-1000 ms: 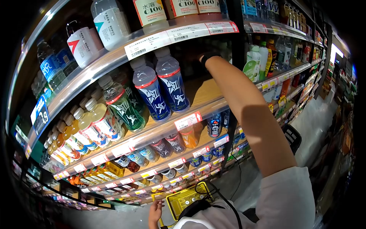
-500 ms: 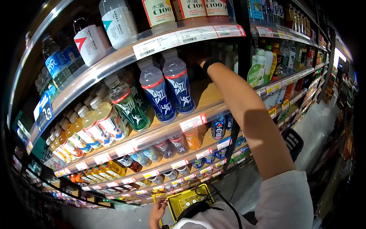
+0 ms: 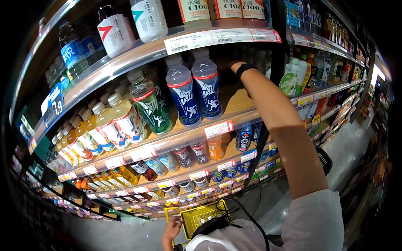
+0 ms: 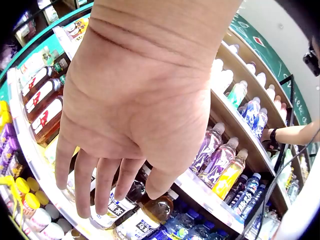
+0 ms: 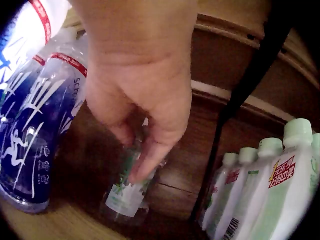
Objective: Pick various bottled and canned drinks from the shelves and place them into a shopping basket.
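Note:
My right hand (image 5: 142, 107) reaches deep into the shelf, and in the right wrist view its thumb and fingers hold a small clear bottle (image 5: 126, 197) with a green and white label by its upper part. In the head view that hand is mostly lost in shadow behind the wristband (image 3: 245, 70). Just left of it stand blue-labelled drink bottles (image 3: 208, 90). Low down, my left hand (image 3: 171, 229) is beside the yellow shopping basket (image 3: 188, 221). The left wrist view shows its palm, with the fingers (image 4: 105, 182) loosely extended and nothing held.
Pale green-capped white bottles (image 5: 270, 185) line the shelf right of a black upright (image 5: 220, 135). A green-labelled bottle (image 3: 150, 106) and yellow drinks (image 3: 121, 119) stand farther left. Overhead is a shelf edge with price labels (image 3: 222, 38). A black cable (image 3: 253, 213) hangs near the basket.
The head view has shifted, so the shelves sit farther right in it. My right arm stays extended into the same shelf, and my left hand stays low beside the basket.

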A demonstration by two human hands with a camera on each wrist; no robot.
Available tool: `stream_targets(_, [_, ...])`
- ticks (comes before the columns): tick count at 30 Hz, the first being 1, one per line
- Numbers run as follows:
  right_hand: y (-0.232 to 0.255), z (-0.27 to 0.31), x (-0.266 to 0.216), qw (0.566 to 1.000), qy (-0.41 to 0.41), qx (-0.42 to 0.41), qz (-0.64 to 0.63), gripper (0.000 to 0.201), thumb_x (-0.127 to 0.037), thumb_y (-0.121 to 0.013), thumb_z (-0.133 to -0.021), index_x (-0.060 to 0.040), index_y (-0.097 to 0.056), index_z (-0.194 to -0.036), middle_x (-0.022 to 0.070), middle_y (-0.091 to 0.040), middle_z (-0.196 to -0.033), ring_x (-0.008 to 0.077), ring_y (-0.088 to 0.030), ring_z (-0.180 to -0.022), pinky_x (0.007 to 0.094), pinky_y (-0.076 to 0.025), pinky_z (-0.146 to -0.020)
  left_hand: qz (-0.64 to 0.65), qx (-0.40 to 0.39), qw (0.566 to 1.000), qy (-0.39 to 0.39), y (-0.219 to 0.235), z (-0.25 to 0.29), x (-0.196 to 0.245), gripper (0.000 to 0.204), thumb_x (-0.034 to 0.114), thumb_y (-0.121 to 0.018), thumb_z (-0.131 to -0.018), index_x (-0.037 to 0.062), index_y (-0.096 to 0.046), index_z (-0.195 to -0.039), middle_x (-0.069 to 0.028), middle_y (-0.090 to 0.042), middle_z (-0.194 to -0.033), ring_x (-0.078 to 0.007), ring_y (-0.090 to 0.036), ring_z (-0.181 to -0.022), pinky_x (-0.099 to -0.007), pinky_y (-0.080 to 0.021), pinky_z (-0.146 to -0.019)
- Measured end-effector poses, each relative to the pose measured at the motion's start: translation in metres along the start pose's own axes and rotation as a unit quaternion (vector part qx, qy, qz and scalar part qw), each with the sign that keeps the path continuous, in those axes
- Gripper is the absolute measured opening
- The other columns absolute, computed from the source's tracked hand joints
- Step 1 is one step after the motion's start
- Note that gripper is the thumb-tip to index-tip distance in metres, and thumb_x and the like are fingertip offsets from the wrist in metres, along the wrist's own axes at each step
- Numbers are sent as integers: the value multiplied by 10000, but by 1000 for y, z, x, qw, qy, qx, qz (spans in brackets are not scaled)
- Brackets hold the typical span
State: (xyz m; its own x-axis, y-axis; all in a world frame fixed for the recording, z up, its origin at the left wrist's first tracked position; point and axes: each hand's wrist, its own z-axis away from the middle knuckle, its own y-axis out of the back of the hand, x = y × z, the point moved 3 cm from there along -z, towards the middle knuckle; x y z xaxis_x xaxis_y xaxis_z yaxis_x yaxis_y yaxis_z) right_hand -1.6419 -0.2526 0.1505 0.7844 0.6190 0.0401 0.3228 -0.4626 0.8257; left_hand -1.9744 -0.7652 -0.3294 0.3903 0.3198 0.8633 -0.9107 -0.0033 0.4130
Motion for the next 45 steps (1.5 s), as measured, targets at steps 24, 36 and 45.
stream_targets(24, [-57,314,-162,992,-25,124,-20,604,-125,-620,-968,73,-399,-1494,334,-327,-1586,496,-280,-1495,611,-230,-1202,-79,-107,991,-20,-38,3,-64,396,301,-651,-929,4,-673,-1190,-258,-720,-1037,-408,-697,-999,-444,-552,-866])
stream_targets(36, [-363,527,-302,849,107,-446,-262,320,-170,-692,-910,-37,-631,-1194,157,-678,-1188,371,-624,-1133,507,-486,-983,-27,-59,972,228,-141,20,-220,503,383,-624,-957,33,-585,-1316,-246,-634,-1310,-421,-621,-1182,-474,-518,-982])
stream_targets(45, [-581,647,-379,779,39,-591,-204,590,-405,-728,-884,-120,-562,-1373,203,-719,-1127,408,-685,-1031,509,-547,-889,41,54,949,307,-199,-30,-351,649,289,-689,-900,-14,-460,-1426,-287,-600,-1329,-434,-595,-1225,-489,-515,-998])
